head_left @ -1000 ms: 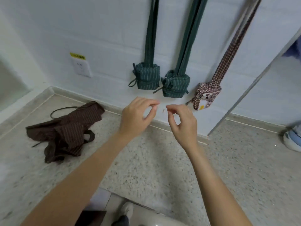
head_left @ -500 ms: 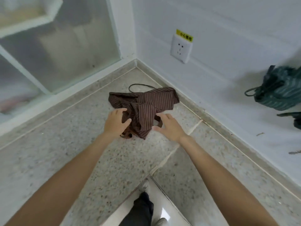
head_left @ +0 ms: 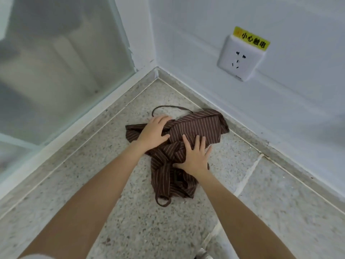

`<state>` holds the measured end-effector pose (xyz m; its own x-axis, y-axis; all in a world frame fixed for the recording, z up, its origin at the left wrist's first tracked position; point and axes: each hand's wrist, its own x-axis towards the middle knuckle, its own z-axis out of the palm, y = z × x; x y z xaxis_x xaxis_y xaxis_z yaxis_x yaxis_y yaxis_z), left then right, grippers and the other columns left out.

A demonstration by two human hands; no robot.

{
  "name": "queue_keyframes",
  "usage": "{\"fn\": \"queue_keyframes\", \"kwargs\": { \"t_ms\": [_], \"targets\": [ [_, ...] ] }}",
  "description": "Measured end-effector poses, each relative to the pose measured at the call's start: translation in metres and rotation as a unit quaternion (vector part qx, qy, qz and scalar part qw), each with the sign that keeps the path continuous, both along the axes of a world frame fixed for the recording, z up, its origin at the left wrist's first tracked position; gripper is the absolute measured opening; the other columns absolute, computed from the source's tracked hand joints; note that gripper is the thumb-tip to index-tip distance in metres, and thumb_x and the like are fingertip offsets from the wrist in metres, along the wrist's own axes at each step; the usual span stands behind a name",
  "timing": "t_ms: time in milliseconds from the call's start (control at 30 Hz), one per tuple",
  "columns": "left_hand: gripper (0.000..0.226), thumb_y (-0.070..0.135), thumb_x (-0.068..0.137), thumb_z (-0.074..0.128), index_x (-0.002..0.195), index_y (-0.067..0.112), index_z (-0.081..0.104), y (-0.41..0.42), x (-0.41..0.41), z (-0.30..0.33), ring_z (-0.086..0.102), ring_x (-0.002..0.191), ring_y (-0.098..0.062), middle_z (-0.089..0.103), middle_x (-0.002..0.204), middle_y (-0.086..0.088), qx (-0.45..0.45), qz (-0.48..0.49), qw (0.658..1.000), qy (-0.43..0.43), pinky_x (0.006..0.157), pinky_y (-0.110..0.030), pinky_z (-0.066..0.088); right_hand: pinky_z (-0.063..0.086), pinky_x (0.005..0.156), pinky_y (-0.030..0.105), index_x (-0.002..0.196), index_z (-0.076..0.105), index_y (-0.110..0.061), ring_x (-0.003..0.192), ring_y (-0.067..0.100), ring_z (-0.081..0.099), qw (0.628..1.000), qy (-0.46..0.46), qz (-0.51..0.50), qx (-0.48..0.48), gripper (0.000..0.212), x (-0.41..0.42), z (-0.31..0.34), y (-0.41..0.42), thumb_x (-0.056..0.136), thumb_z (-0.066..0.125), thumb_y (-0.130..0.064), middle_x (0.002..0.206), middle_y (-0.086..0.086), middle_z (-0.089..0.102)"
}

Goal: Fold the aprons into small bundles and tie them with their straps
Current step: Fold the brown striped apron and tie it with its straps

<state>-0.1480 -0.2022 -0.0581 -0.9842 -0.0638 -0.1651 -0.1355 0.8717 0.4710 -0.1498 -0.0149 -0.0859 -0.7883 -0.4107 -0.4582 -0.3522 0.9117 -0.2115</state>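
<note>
A crumpled brown apron [head_left: 197, 128] with thin pale stripes lies on the speckled floor near the room's corner. One thin strap [head_left: 168, 107] loops out behind it, and another strap loop [head_left: 163, 201] trails from its near end. My left hand [head_left: 153, 132] rests on the apron's left part, fingers curled over a fold of the cloth. My right hand [head_left: 196, 156] lies flat on the middle of the apron with its fingers spread.
White walls meet in a corner [head_left: 156, 70] just behind the apron. A wall socket [head_left: 240, 58] with a yellow warning label sits on the right wall. A frosted glass panel [head_left: 56, 62] stands to the left. A pale floor seam [head_left: 248, 174] runs on the right.
The view swung from the tied apron bundles hanging on the wall down to the brown apron in the corner. Both hands came down onto it and now press on the cloth.
</note>
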Motion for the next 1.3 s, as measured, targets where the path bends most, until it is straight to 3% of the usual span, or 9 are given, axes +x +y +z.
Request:
{"fn": "queue_keyframes", "kwargs": {
  "t_ms": [167, 267, 367, 500, 700, 933, 1067, 1200, 1300],
  "targets": [
    [0.101, 0.031, 0.077, 0.074, 0.147, 0.041, 0.002, 0.010, -0.039, -0.021, -0.009, 0.143, -0.023, -0.013, 0.157, 0.008, -0.130, -0.236, 0.952, -0.144, 0.110, -0.059, 0.010, 0.008, 0.113, 0.053, 0.148, 0.007, -0.037, 0.144, 0.031, -0.005, 0.999, -0.005, 0.029, -0.046, 0.098, -0.016, -0.012, 0.027, 0.074, 0.069, -0.052, 0.158, 0.002, 0.000],
    [0.094, 0.031, 0.078, 0.073, 0.147, 0.040, 0.010, 0.017, -0.052, -0.026, 0.003, 0.142, -0.027, -0.003, 0.157, 0.004, -0.130, -0.264, 0.937, -0.191, 0.110, -0.051, 0.025, 0.024, 0.108, 0.049, 0.145, 0.021, -0.035, 0.141, 0.025, 0.012, 0.996, 0.010, 0.000, -0.093, 0.083, -0.019, -0.013, 0.037, 0.077, 0.070, -0.035, 0.154, -0.002, 0.018],
    [0.069, 0.023, 0.081, 0.070, 0.141, 0.029, 0.037, 0.019, -0.052, -0.031, 0.039, 0.126, -0.027, 0.036, 0.143, -0.006, -0.024, -0.216, 0.966, -0.137, 0.102, -0.037, 0.036, 0.039, 0.100, 0.045, 0.142, 0.030, -0.032, 0.127, 0.026, 0.031, 0.991, 0.031, -0.028, -0.130, 0.073, -0.020, -0.013, 0.044, 0.079, 0.065, -0.017, 0.143, -0.001, 0.036],
    [0.045, 0.020, 0.082, 0.070, 0.125, 0.024, 0.058, 0.021, -0.024, -0.020, 0.054, 0.104, -0.019, 0.061, 0.116, -0.003, 0.042, -0.174, 0.982, -0.063, 0.091, -0.031, 0.041, 0.049, 0.083, 0.043, 0.137, 0.038, -0.030, 0.108, 0.027, 0.047, 0.985, 0.024, -0.026, -0.169, 0.068, -0.018, 0.004, 0.056, 0.079, 0.058, 0.000, 0.123, 0.002, 0.051],
    [0.028, 0.036, 0.084, 0.065, 0.110, 0.026, 0.063, 0.039, 0.047, 0.046, 0.058, 0.089, -0.011, 0.065, 0.101, 0.005, 0.068, -0.069, 0.995, 0.016, 0.078, -0.029, 0.047, 0.043, 0.091, 0.026, 0.131, 0.048, -0.027, 0.109, 0.016, 0.053, 0.944, 0.030, 0.066, -0.323, 0.057, -0.005, 0.063, 0.100, 0.082, 0.068, -0.009, 0.123, 0.000, 0.056],
    [0.027, 0.035, 0.086, 0.065, 0.110, 0.024, 0.065, 0.098, 0.171, 0.110, 0.063, 0.089, -0.010, 0.067, 0.098, 0.011, 0.090, 0.048, 0.990, 0.098, 0.081, -0.029, 0.048, 0.036, 0.100, 0.022, 0.131, 0.049, -0.027, 0.116, 0.007, 0.049, 0.904, 0.010, 0.152, -0.400, 0.054, 0.066, 0.126, 0.149, 0.082, 0.070, -0.014, 0.127, -0.008, 0.055],
    [0.022, 0.023, 0.090, 0.060, 0.110, 0.032, 0.063, 0.146, 0.249, 0.139, 0.058, 0.103, -0.003, 0.063, 0.109, 0.018, 0.131, 0.109, 0.975, 0.145, 0.094, -0.024, 0.042, 0.029, 0.104, 0.025, 0.134, 0.042, -0.031, 0.119, 0.008, 0.042, 0.884, -0.043, 0.205, -0.418, 0.057, 0.120, 0.142, 0.186, 0.082, 0.061, -0.013, 0.129, -0.010, 0.047],
    [0.022, 0.029, 0.092, 0.053, 0.113, 0.032, 0.062, 0.187, 0.330, 0.155, 0.057, 0.104, -0.006, 0.064, 0.111, 0.012, 0.104, 0.177, 0.960, 0.189, 0.094, -0.025, 0.041, 0.030, 0.104, 0.024, 0.136, 0.039, -0.031, 0.123, 0.012, 0.042, 0.873, -0.063, 0.247, -0.416, 0.060, 0.166, 0.140, 0.225, 0.078, 0.053, -0.031, 0.131, -0.002, 0.045],
    [0.019, 0.024, 0.095, 0.052, 0.108, 0.034, 0.061, 0.213, 0.383, 0.154, 0.056, 0.101, -0.005, 0.063, 0.108, 0.012, 0.099, 0.266, 0.939, 0.194, 0.091, -0.020, 0.040, 0.031, 0.097, 0.021, 0.131, 0.047, -0.025, 0.118, 0.014, 0.046, 0.883, -0.084, 0.215, -0.409, 0.055, 0.193, 0.136, 0.249, 0.080, 0.060, -0.012, 0.126, 0.003, 0.049]
  ]
}}
